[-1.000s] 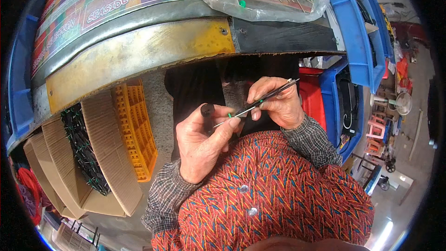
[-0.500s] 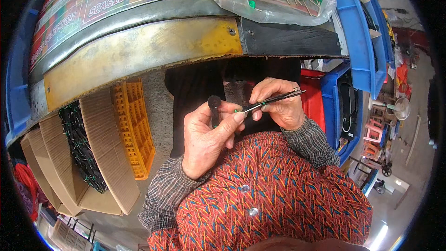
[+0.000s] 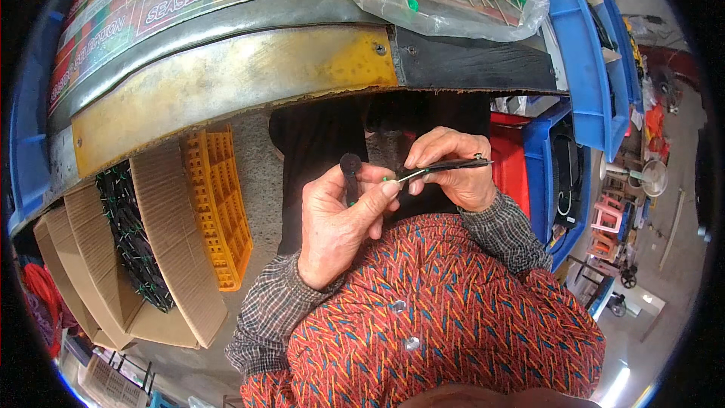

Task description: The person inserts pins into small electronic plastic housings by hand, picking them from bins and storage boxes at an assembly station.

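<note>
My left hand (image 3: pixel 338 219) is closed in front of my chest, with a slim black part with a round disc end (image 3: pixel 350 166) sticking up from its fingers. Its thumb and forefinger also pinch a thin metal pin with a small green end (image 3: pixel 404 177). From there the pin runs to my right hand (image 3: pixel 457 170), whose fingers are closed on a long narrow black piece (image 3: pixel 461 164). Pin and black piece meet at the right fingertips; whether they are joined cannot be told. Palms and lower fingers are partly hidden.
A workbench edge (image 3: pixel 226 68) stands just beyond my hands. On it lies a clear plastic bag (image 3: pixel 362 0) with several green-headed pins. At left are a cardboard box (image 3: pixel 177 249) of black parts and an orange crate (image 3: pixel 219 211); blue bins (image 3: pixel 581 68) stand at right.
The black piece in my right hand has turned a little, its outer end now lower and nearer my hand. My left hand keeps nearly the same place and grip.
</note>
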### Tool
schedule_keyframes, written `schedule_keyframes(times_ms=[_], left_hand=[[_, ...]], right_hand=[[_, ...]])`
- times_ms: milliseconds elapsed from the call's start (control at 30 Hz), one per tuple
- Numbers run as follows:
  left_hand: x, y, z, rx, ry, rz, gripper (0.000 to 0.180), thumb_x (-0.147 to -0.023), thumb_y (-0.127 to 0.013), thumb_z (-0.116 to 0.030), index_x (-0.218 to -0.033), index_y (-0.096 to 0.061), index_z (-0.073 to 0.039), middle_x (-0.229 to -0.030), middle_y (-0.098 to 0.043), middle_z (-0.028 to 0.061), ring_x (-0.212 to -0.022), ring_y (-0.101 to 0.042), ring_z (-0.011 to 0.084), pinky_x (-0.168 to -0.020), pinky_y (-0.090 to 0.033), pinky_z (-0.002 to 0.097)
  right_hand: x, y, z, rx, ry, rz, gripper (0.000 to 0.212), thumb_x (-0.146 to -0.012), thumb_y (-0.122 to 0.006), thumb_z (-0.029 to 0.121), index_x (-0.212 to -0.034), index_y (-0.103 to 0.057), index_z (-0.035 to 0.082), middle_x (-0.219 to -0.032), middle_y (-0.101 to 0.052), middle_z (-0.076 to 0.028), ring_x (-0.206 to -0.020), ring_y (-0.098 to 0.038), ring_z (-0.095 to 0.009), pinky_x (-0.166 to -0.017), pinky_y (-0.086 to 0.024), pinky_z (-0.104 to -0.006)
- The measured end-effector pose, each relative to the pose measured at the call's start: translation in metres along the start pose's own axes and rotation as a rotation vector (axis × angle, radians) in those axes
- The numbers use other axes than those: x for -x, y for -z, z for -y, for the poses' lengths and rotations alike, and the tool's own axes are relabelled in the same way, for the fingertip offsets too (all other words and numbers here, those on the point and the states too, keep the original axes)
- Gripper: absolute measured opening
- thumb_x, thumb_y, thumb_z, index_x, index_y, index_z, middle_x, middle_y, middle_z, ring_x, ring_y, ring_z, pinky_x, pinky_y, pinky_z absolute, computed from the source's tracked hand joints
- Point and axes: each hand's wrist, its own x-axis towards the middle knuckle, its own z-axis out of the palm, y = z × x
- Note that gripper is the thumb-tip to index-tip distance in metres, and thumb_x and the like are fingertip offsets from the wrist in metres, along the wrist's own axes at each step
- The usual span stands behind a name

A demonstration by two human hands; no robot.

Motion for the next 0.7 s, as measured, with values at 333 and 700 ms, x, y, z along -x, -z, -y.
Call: schedule_keyframes(times_ms=[333,700], left_hand=[[0.0026,-0.0008,-0.0047,-0.079,-0.039,-0.008,0.016,-0.086,-0.066,-0.005,-0.098,-0.06,0.003,-0.073,-0.064,0.0083,-0.049,-0.051,0.0064,-0.043,-0.039,0.0187],[0.0049,0.0021,0.0007,-0.488,-0.334,-0.025,0.02,-0.079,-0.071,-0.001,-0.097,-0.062,0.001,-0.077,-0.066,0.0059,-0.059,-0.059,0.008,-0.051,-0.047,0.0213]], right_hand=[[-0.0028,0.0006,0.0067,0.334,0.102,0.046,0.015,-0.077,-0.069,-0.003,-0.091,-0.065,-0.004,-0.095,-0.063,-0.017,-0.076,-0.067,-0.021,-0.066,-0.058,-0.0294],[0.0043,-0.0015,0.0078,0.141,-0.154,-0.003,0.009,-0.082,-0.063,-0.006,-0.091,-0.062,-0.007,-0.086,-0.062,-0.011,-0.07,-0.065,-0.016,-0.062,-0.055,-0.027]])
